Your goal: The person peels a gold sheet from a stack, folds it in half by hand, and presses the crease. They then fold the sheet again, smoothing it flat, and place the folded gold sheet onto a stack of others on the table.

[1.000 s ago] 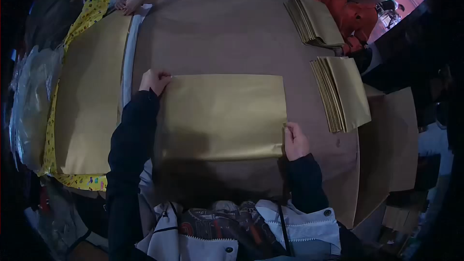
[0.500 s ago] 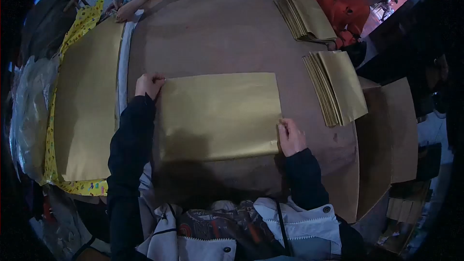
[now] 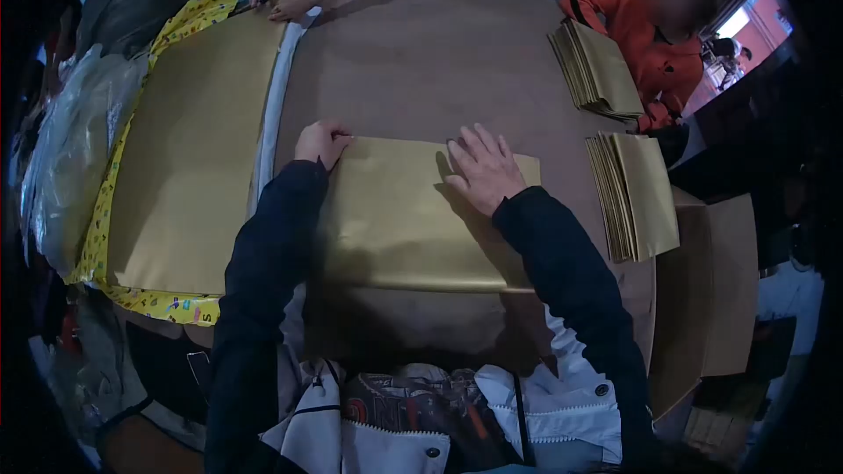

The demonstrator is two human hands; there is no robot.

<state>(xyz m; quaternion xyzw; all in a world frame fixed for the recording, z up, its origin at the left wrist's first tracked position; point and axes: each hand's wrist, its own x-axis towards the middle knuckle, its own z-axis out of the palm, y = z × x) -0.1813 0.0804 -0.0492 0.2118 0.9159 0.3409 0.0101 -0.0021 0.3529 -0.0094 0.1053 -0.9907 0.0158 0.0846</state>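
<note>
A sheet of gold paper (image 3: 413, 228) lies in front of me on the brown tabletop. Its near edge looks rounded, like a fold. At the sheet's far left corner, my left hand (image 3: 323, 142) is closed, with the corner pinched between its fingers. My right hand (image 3: 485, 167) lies flat with fingers spread on the paper near its far edge, right of the middle; it holds nothing. To the left of my left arm is a large stack of flat gold paper (image 3: 189, 158) on yellow patterned wrapping (image 3: 95, 237).
Two folded gold paper bundles, one nearer (image 3: 645, 197) and one farther (image 3: 601, 66), stand at the right. A person in orange (image 3: 659, 53) sits behind them. Another person's hands (image 3: 294, 2) touch the stack's far end. An open cardboard box (image 3: 729, 285) adjoins the table's right edge.
My right hand has left the sheet's right edge and moved up and left onto the paper, opening flat. My left hand still pinches the far left corner. The whole view has shifted.
</note>
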